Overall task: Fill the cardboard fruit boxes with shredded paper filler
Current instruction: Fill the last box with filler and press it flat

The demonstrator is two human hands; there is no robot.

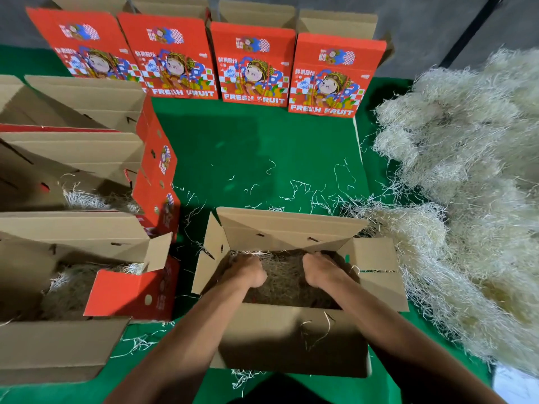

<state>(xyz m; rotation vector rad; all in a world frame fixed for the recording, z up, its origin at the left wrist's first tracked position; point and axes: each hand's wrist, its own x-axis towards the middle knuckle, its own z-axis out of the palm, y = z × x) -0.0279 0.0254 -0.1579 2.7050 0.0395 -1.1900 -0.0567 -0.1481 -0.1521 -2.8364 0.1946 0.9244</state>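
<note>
Hands down in open box (291, 330), working shredded paper filler (284, 282) into its bottom.
Left hand (246, 271) and right hand (320, 271) both sit on the filler inside, knuckles up, fingers bent down into the strands; can't tell if either grip is pinching paper or just pressing. To do it well: likely spread toward the corners, keep the layer even, pull more from the big pile (466, 185) just right of the box. Box stands mouth up on green tabletop (256, 158), flaps splayed, long axis running left-right across the person. Three boxes at left, two showing filler; four red boxes (253, 65) upright at back.
</note>
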